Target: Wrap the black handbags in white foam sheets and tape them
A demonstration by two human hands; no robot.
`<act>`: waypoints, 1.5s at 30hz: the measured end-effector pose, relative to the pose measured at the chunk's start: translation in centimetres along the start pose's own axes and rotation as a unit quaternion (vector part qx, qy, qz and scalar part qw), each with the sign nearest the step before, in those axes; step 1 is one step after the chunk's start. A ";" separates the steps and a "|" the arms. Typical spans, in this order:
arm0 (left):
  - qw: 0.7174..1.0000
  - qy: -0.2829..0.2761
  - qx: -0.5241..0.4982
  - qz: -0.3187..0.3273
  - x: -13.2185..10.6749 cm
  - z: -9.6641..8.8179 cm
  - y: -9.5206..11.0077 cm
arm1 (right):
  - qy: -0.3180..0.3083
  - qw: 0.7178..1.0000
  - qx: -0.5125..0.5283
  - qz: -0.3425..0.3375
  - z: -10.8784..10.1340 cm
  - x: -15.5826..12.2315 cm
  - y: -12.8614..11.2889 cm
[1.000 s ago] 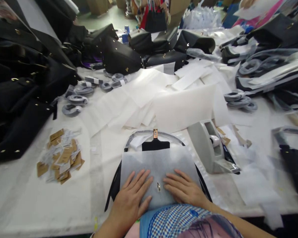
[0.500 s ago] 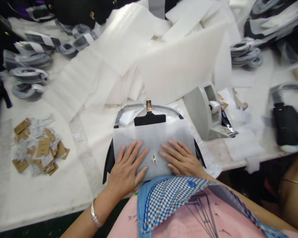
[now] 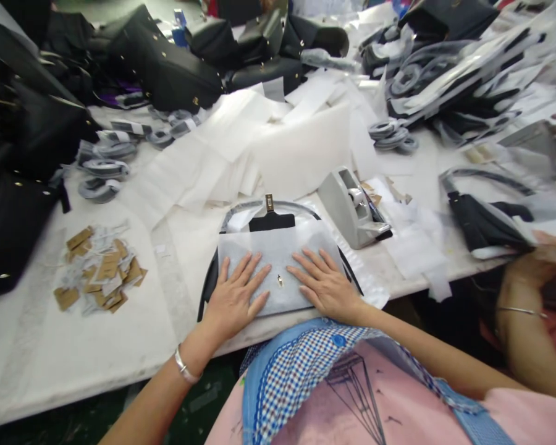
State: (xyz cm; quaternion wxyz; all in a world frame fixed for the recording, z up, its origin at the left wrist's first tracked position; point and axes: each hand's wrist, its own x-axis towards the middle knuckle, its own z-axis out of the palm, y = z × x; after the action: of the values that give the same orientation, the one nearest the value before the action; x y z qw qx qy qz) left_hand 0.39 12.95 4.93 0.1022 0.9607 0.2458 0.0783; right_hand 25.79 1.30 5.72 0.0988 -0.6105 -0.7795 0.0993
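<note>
A black handbag (image 3: 209,278) lies flat at the table's front edge, its front covered by a white tissue sheet (image 3: 278,247). My left hand (image 3: 236,296) rests on the left half of the sheet, fingers spread. On the right half lies my right hand (image 3: 327,284), flat with its fingers apart. Between the hands a small gold clasp (image 3: 280,280) pokes through the sheet. Beyond the sheet's far edge a black flap tab (image 3: 272,221) with a gold metal plate (image 3: 269,202) points away from me. The bag's handle (image 3: 301,206), wrapped in clear plastic, arches behind it.
A grey tape dispenser (image 3: 347,213) stands right of the bag. Brown tags (image 3: 106,269) are heaped at left. White foam sheets (image 3: 306,145) and wrapped strap coils (image 3: 99,188) lie behind. Black bags (image 3: 176,68) are piled at the back. A co-worker's hand (image 3: 551,253) touches another bag (image 3: 482,222) at right.
The camera view has tilted up and shifted right, showing more of the back of the table and the co-worker's hand. Both my hands stay flat on the sheet.
</note>
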 end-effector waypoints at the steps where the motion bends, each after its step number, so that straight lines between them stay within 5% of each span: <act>1: 1.000 0.004 0.008 0.002 -0.2 0.0 0.1 | 0.013 1.000 -0.008 -0.003 0.2 -0.4 -0.2; 8: 0.997 0.018 0.065 0.032 -0.6 0.0 0.1 | 0.101 0.991 -0.053 -0.067 2.0 -2.1 0.2; 13: 0.995 0.026 0.090 0.042 -0.3 -0.1 -0.2 | 0.120 0.991 0.029 -0.057 2.4 -1.8 1.6; 21: 0.996 0.029 0.074 0.048 0.2 0.4 -1.8 | 0.062 0.992 0.099 -0.055 0.8 -0.8 4.5; 27: 1.000 0.012 0.025 0.009 1.9 -1.5 -2.8 | 0.016 0.991 0.075 -0.105 -2.4 3.1 5.3; 31: 0.999 0.022 -0.016 -0.037 4.1 -2.7 -3.2 | 0.068 0.994 0.047 -0.065 -2.1 5.7 5.2; 39: 0.998 -0.007 0.020 -0.061 6.0 -1.7 -4.0 | 0.012 1.000 0.006 -0.021 -1.5 7.6 5.1; 45: 0.996 -0.027 -0.043 -0.067 6.1 -3.3 -4.1 | -0.008 0.998 0.055 0.007 -3.0 8.8 4.6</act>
State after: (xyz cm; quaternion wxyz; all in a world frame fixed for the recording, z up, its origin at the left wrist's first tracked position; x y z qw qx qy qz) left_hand 3.17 19.97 7.77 0.1546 0.9387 0.3032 0.0556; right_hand 28.87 11.05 7.64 0.1253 -0.6091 -0.7690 0.1481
